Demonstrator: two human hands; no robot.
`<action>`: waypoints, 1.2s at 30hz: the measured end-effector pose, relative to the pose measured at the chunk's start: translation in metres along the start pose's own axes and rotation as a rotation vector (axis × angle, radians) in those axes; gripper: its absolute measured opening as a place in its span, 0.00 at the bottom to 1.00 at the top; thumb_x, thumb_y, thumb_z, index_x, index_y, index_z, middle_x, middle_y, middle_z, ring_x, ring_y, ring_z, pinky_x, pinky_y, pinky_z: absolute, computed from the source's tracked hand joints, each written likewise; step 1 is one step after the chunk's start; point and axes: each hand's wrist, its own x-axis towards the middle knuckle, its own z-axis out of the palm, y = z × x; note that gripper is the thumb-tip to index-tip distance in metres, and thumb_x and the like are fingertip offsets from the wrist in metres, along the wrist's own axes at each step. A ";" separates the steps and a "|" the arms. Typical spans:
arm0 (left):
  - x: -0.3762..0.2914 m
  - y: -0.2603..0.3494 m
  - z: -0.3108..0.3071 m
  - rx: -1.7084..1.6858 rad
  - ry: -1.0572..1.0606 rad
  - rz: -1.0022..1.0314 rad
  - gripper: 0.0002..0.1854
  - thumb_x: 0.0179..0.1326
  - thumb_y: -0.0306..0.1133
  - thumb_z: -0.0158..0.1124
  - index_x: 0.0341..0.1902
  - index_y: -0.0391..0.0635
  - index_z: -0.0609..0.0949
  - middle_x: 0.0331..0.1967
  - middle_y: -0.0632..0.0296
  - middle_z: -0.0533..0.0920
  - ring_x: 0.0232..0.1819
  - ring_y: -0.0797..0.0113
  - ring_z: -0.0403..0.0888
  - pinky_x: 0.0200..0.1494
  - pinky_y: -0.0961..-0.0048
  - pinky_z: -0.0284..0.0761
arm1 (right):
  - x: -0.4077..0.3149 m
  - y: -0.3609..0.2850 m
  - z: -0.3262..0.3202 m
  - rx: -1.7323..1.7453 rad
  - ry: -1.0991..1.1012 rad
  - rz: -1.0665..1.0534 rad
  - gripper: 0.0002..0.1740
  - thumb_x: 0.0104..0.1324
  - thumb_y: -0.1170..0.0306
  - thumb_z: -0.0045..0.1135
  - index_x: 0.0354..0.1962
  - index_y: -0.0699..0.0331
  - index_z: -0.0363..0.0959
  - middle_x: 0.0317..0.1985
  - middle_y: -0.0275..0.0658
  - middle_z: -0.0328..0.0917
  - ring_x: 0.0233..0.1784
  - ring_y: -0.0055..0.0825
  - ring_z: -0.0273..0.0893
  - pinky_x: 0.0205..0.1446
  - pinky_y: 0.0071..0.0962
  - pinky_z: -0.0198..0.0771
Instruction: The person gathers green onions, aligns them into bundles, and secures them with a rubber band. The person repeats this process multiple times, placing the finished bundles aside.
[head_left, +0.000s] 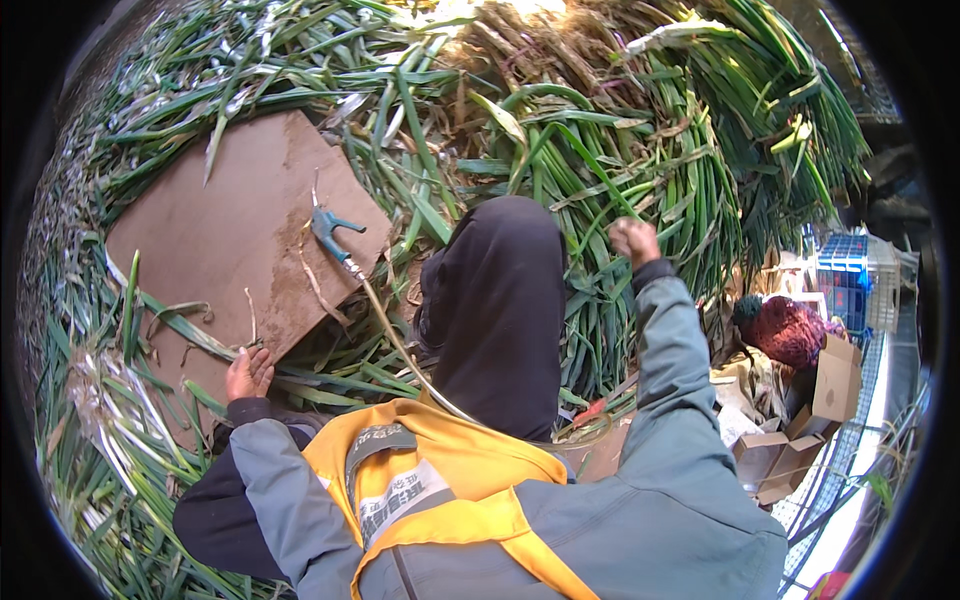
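My left hand (250, 373) is at the lower edge of a brown board (217, 217), palm up with fingers spread, beside a long green leaf and some dry roots. Nothing is clearly held in it. On the board's right part lies a teal air blow gun (330, 231), its hose (390, 328) running to my lap. My right hand (634, 240), fingers curled, is over the heap of green onions (645, 165) right of my raised knee; whether it grips a leaf cannot be made out. Onions with white stems (120, 420) lie at the lower left.
Loose green leaves (300, 45) surround the board. More onions with root ends (532, 45) are piled at the top. On the right are open cardboard boxes (810, 427), a dark red knitted item (787, 330) and a blue plastic crate (844, 281).
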 end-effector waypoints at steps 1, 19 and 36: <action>-0.001 0.009 -0.004 0.011 -0.013 0.030 0.30 0.73 0.52 0.55 0.62 0.36 0.72 0.54 0.48 0.81 0.54 0.55 0.82 0.55 0.61 0.79 | -0.015 0.029 0.008 0.035 0.095 0.080 0.09 0.68 0.75 0.50 0.44 0.67 0.75 0.27 0.40 0.77 0.23 0.25 0.75 0.22 0.23 0.66; -0.006 0.023 0.006 0.155 0.012 -0.053 0.31 0.70 0.56 0.57 0.62 0.40 0.74 0.55 0.50 0.82 0.55 0.53 0.81 0.55 0.59 0.78 | 0.091 -0.146 -0.077 0.011 0.441 -0.255 0.26 0.73 0.67 0.55 0.65 0.66 0.63 0.55 0.39 0.75 0.52 0.30 0.80 0.47 0.31 0.77; -0.021 0.026 0.032 0.163 0.025 -0.129 0.29 0.68 0.54 0.62 0.59 0.42 0.76 0.53 0.54 0.82 0.52 0.54 0.81 0.55 0.57 0.79 | 0.201 -0.185 0.068 0.487 0.080 -0.187 0.24 0.73 0.78 0.47 0.63 0.69 0.55 0.53 0.48 0.71 0.53 0.42 0.80 0.52 0.43 0.79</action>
